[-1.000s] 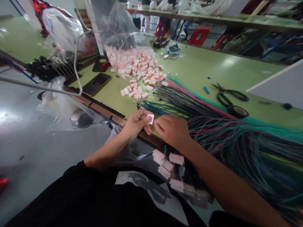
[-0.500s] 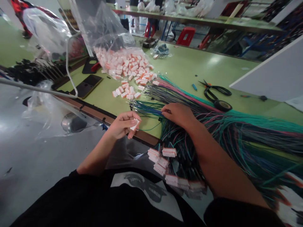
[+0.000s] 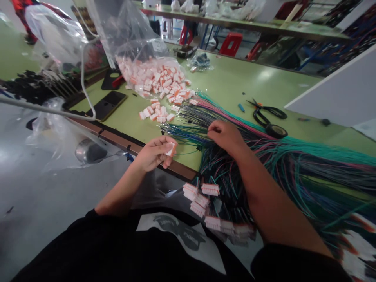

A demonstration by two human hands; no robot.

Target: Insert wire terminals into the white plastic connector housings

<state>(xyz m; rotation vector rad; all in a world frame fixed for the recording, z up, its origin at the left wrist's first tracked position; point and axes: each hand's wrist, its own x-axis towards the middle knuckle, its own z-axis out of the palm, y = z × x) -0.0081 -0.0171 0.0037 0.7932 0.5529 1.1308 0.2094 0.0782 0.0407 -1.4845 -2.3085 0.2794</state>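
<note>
Between the thumb and fingers of my left hand (image 3: pixel 157 154) is a white and orange connector housing (image 3: pixel 171 149), held over the table's front edge. A thin green wire runs rightward from near it. My right hand (image 3: pixel 225 135) is over the wire bundles, its thumb and fingertips pinched together; whatever they grip is too small to make out. Just left of it lie blue and green wires (image 3: pixel 185 133) with bare metal tips. Behind the hand stretch dark grey wires (image 3: pixel 199 116) and pink wires. Wired connectors (image 3: pixel 210 189) hang below, at the table edge.
A clear bag (image 3: pixel 138 51) spills a heap of loose connectors (image 3: pixel 169 80), with a smaller pile (image 3: pixel 157 111) in front. Black scissors (image 3: pixel 268 111) and a roll of black tape (image 3: pixel 276 131) lie right. A phone (image 3: pixel 107 105) and a metal rod frame (image 3: pixel 84 74) are left.
My right hand has moved a little right and away from me, off the blue wires toward the grey ones. My left hand has turned the connector housing slightly and shifted it right.
</note>
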